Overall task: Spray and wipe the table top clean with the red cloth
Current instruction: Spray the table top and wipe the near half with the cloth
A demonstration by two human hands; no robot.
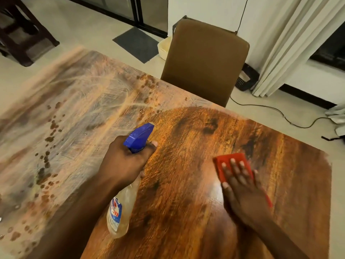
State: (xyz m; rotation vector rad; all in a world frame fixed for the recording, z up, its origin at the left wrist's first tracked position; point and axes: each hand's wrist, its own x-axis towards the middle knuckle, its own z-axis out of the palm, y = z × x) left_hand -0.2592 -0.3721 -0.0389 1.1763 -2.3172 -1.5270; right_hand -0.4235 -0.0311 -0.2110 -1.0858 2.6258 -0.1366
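While left fingers (pixel 153 144) grip spray bottle (pixel 119 208), right fingers (pixel 236 170) flat on red cloth (pixel 230 157), table (pixel 196 135) half streaky, chair (pixel 205 58) behind.

No legible text, the label (pixel 115 210) on the spray bottle (pixel 128 195) only a red-and-blue blur

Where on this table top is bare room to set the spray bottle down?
Bare wood lies between the left hand gripping the spray bottle and the right hand flat on the red cloth, and beyond the cloth toward the chair. The table top left of the bottle holds nothing but film and droplets.
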